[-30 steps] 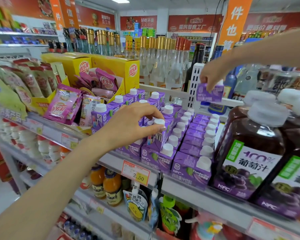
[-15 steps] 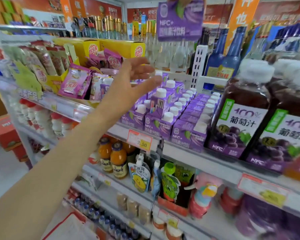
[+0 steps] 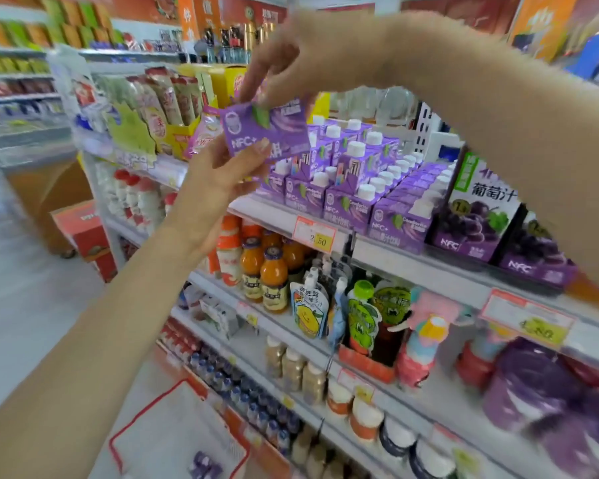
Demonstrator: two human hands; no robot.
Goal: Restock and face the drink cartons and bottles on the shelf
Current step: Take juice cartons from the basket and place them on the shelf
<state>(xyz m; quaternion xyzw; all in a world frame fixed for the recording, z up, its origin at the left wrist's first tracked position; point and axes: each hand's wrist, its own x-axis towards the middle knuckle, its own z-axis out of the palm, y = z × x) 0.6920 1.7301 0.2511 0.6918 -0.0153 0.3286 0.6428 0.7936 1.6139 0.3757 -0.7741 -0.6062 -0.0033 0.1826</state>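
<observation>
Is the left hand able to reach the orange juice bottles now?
Probably not yet: the left hand holds the purple carton together with the right hand. Nothing stands before the orange juice bottles.

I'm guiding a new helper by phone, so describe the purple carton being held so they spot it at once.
Find the white shelf with rows of purple cartons above the yellow price tag. Just in front, one carton is up in the air, the right hand pinching its top and the left hand gripping its bottom. Unlike its neighbours, it stands on no shelf.
</observation>
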